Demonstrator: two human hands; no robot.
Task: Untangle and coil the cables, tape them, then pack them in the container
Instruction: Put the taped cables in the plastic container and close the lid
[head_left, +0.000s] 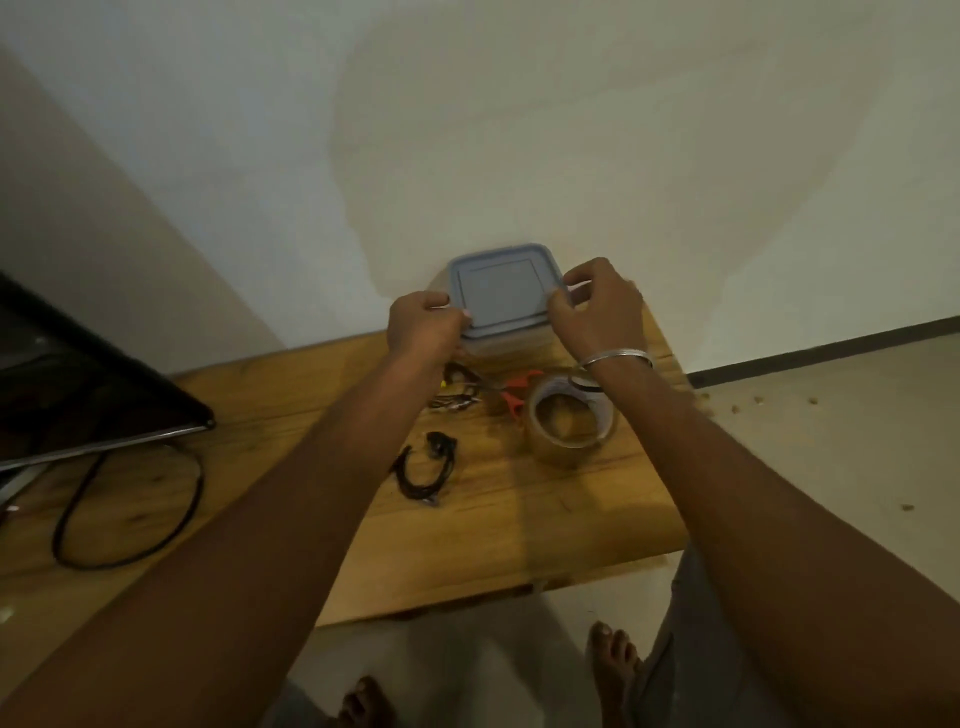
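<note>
A clear container with a grey-blue lid (504, 288) stands at the far edge of the wooden table (467, 540), against the wall. My left hand (423, 325) grips the lid's left edge. My right hand (597, 306) grips its right edge, fingers curled over the rim. A coiled black cable (428, 470) lies on the table nearer to me. A tangle of thin cables (457, 397) lies just below the container. A roll of brown tape (569, 423) stands under my right wrist.
Orange-handled scissors (514, 395) lie between the tangle and the tape. A dark screen (78, 374) sits at the left with a thick black cord (130, 519) looping over the table. My bare feet are below the table's front edge.
</note>
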